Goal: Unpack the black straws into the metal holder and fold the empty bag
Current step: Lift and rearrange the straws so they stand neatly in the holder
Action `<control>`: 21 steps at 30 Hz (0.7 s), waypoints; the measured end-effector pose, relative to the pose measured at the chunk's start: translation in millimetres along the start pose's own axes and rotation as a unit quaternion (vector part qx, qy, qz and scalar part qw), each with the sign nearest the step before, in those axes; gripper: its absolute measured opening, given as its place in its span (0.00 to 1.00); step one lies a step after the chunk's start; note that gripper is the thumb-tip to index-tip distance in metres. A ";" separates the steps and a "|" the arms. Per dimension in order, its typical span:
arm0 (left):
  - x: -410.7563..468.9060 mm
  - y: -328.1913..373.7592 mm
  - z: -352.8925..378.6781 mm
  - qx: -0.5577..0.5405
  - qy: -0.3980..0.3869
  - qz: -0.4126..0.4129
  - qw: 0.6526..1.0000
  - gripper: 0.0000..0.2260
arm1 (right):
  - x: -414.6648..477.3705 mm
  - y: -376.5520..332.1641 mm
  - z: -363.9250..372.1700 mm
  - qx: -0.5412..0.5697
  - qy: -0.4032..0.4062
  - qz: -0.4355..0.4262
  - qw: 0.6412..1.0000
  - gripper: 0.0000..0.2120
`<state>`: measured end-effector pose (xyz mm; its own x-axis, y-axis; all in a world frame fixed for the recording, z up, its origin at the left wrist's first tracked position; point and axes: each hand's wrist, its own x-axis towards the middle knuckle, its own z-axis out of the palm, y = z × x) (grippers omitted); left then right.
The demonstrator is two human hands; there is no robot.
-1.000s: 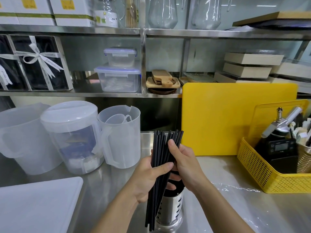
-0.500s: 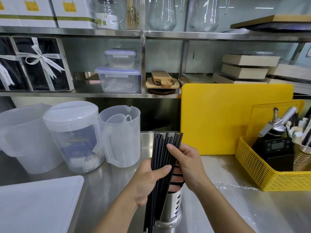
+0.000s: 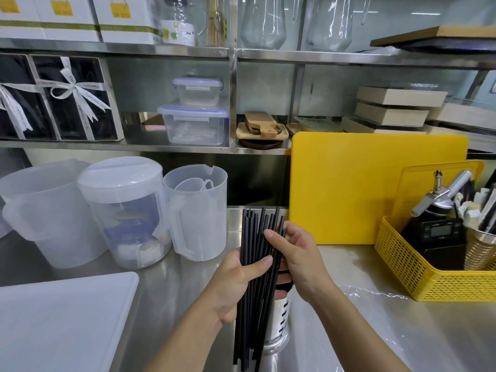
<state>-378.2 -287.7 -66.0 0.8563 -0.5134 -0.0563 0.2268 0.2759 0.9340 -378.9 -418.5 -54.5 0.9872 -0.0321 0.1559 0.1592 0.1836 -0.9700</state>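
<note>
Black plastic straws (image 3: 255,277), bundled and near upright, sit gripped between both hands at the counter's six o'clock edge; the left hand (image 3: 236,283) wraps them with its thumb across, the right hand (image 3: 295,259) pinches the upper part. Behind stands the slotted metal holder (image 3: 279,320). Loading seems under way; next, lower the ends inside. Clear plastic bag (image 3: 375,296) lies at three o'clock.

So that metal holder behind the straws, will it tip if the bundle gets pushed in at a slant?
Possibly. The metal holder looks tall and narrow on a smooth steel counter, so a sideways shove may slide or tip it. The black straws look long and would stand well above its rim, adding leverage. Neither the left hand nor the right hand steadies it.
</note>
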 end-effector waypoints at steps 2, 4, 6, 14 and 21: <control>-1.0 -1.0 0.0 -0.010 0.002 0.000 1.000 0.15 | -1.9 1.9 2.0 -0.027 -0.004 0.006 1.000 0.05; -1.0 -1.9 0.5 -0.022 0.011 0.002 1.000 0.14 | -2.7 4.9 4.3 -0.059 0.001 0.000 0.998 0.07; -0.6 -2.5 1.1 -0.021 0.024 0.005 0.999 0.12 | -2.9 7.9 6.0 -0.089 0.012 -0.012 0.996 0.08; -0.9 -7.5 -0.6 0.016 0.068 -0.021 0.997 0.05 | -3.0 15.8 8.1 -0.105 -0.009 0.031 0.994 0.12; -0.6 -2.4 -6.6 -0.016 0.104 -0.030 0.994 0.11 | -8.8 12.5 0.7 -0.050 -0.068 0.054 0.995 0.16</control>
<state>-376.2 -282.7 -70.5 0.9175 -0.3520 -0.1852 0.2915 0.2780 0.9153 -385.6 -415.2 -67.9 0.9909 0.1176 0.0661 0.0569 0.0800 -0.9952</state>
